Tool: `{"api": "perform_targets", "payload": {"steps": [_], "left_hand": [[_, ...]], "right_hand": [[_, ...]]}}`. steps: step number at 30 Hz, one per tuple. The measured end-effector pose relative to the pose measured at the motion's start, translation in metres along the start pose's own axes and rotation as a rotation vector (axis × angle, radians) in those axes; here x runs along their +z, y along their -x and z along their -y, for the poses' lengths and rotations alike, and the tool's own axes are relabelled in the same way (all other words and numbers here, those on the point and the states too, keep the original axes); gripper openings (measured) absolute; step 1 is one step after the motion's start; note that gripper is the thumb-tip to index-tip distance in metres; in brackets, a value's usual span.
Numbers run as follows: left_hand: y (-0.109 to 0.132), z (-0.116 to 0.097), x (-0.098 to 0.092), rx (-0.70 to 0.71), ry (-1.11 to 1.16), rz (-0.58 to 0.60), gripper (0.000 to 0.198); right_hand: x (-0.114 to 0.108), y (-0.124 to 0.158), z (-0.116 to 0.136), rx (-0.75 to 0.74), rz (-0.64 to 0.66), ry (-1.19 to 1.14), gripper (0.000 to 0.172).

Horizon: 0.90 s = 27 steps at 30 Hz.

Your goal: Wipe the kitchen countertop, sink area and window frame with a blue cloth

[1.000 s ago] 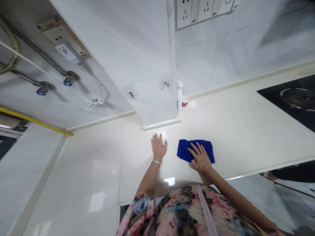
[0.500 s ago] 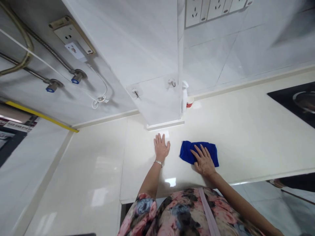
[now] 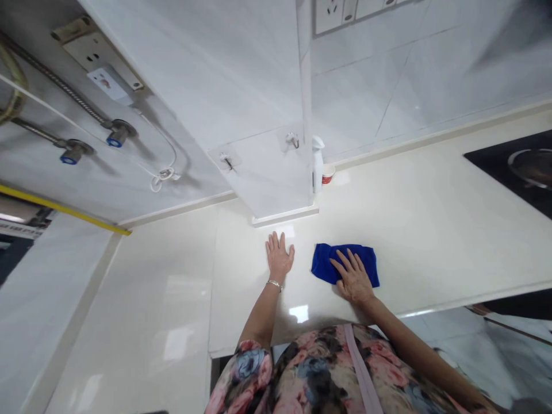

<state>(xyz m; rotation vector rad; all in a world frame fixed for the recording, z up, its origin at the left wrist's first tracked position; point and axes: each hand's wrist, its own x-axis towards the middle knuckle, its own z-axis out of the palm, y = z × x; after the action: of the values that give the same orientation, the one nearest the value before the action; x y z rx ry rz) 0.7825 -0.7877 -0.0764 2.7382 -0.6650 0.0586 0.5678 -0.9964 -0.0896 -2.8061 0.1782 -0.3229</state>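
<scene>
A folded blue cloth (image 3: 321, 263) lies on the glossy cream countertop (image 3: 414, 230). My right hand (image 3: 354, 279) rests flat on top of the cloth, its fingers stretched out and slightly spread, pressing on it rather than gripping it. To the left, my left hand (image 3: 279, 257) is planted palm down on bare countertop, fingers apart and holding nothing. It wears a silver bracelet (image 3: 275, 284) at the wrist and sits just in front of the base of a white tiled pillar (image 3: 267, 190).
Beside the pillar stand a white spray bottle (image 3: 318, 164) and a red-and-white cup (image 3: 328, 175). A black cooktop (image 3: 495, 167) is at the right. Wall hooks, sockets and water valves (image 3: 118, 135) line the wall. Part of another person in dark clothing (image 3: 521, 305) shows beyond the counter's front edge.
The camera view has tilted slightly, so the wall and its fittings appear shifted left. Both hands and the cloth stay in nearly the same place on the counter.
</scene>
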Motion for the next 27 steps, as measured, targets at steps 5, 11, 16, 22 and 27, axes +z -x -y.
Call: {"api": "perform_targets", "payload": {"steps": [5, 11, 16, 22, 27], "left_hand": [[-0.003, 0.003, 0.002, 0.022, -0.010, -0.054, 0.064], [-0.006, 0.003, 0.001, 0.026, -0.016, -0.027, 0.065], [-0.007, 0.004, 0.001, 0.024, -0.013, -0.023, 0.066], [-0.009, 0.004, 0.001, 0.022, -0.025, -0.044, 0.065], [-0.011, 0.005, -0.002, 0.037, -0.025, -0.052, 0.066]], "right_hand": [[-0.004, -0.006, 0.002, 0.018, 0.034, -0.015, 0.077], [-0.005, -0.009, 0.003, 0.022, 0.039, -0.029, 0.078], [-0.005, -0.009, 0.003, 0.037, 0.052, -0.035, 0.079], [-0.009, -0.014, 0.005, 0.057, 0.076, -0.085, 0.075], [-0.018, -0.003, 0.014, 0.087, 0.041, -0.158, 0.053]]}}
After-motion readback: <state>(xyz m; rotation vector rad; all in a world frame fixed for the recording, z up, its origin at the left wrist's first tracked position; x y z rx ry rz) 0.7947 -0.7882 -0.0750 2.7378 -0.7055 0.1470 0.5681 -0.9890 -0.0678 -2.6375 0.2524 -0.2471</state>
